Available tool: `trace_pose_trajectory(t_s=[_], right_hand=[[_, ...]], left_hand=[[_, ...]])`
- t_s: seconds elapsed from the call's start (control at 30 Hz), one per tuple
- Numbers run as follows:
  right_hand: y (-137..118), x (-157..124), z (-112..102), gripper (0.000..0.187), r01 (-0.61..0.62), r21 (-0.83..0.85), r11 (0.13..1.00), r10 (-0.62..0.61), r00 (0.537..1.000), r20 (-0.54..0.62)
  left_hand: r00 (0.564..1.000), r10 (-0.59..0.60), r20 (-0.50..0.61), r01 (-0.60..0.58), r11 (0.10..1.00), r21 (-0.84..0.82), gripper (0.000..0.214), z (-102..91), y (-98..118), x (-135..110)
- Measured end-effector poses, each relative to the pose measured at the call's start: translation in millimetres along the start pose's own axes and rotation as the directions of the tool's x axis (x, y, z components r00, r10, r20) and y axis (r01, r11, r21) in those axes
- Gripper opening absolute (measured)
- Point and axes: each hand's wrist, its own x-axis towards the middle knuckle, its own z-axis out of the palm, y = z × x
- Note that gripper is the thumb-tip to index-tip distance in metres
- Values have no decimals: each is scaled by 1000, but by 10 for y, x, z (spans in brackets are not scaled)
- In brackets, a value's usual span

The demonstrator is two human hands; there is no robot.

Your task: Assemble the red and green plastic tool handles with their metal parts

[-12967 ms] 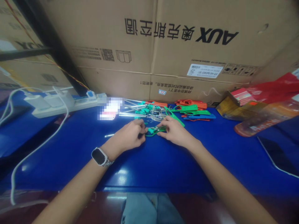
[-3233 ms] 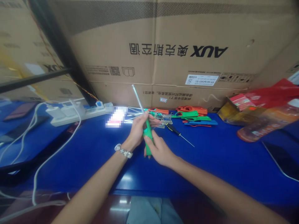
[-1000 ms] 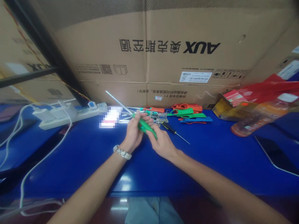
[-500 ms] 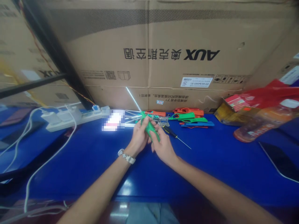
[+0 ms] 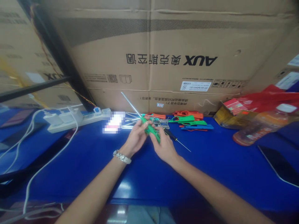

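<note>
Both hands are on a green-handled tool (image 5: 153,130) with a long thin metal rod, its rod slanting up and to the left. My left hand (image 5: 136,137) is closed round the front of the handle, near the rod. At the rear end of the handle, my right hand (image 5: 165,146) grips it with thumb and fingers. Just beyond the right hand lies a black-and-yellow screwdriver (image 5: 171,134), shaft pointing right. Behind the hands are several metal rods (image 5: 132,118) and small metal parts, partly hidden.
To the right lie orange handle pieces (image 5: 189,114), green ones (image 5: 184,119) and a blue one (image 5: 202,127). A drink bottle (image 5: 259,127) and a phone (image 5: 279,163) are farther right. A power strip (image 5: 91,119) with cables stands left, and a large cardboard box (image 5: 163,37) backs the blue table (image 5: 198,174).
The left hand and the rod's tip have shifted slightly left and down. The right hand has slid a little, fingers reaching farther forward along the handle. The camera view has tilted slightly up.
</note>
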Motion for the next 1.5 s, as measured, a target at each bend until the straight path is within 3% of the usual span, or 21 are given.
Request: trace_pose_trajectory(t_s=[0.3,0.43,0.67,0.87,1.03,1.33,1.5], right_hand=[[-32,45,-92,26,40,267,963,-68,993,97],[-40,33,-90,23,56,237,970,-76,994,78],[-56,4,-8,19,102,117,988,-108,993,45],[-44,10,14,29,78,314,946,-91,996,27],[-35,0,27,32,63,313,947,-75,997,24],[-41,15,16,28,97,289,953,-130,987,98],[-29,36,2,37,-9,464,886,-61,989,135]], left_hand=[[999,35,-39,-29,990,139,41,60,-27,-9],[998,19,-60,-10,989,150,47,86,-60,-3],[1000,11,-17,-10,999,30,31,45,-46,5],[997,50,-57,-49,999,19,35,39,-64,14],[987,104,-126,-99,994,44,39,91,-129,13],[993,100,-59,-97,994,48,34,113,-92,-25],[991,122,-58,-121,992,26,29,126,-27,-27]])
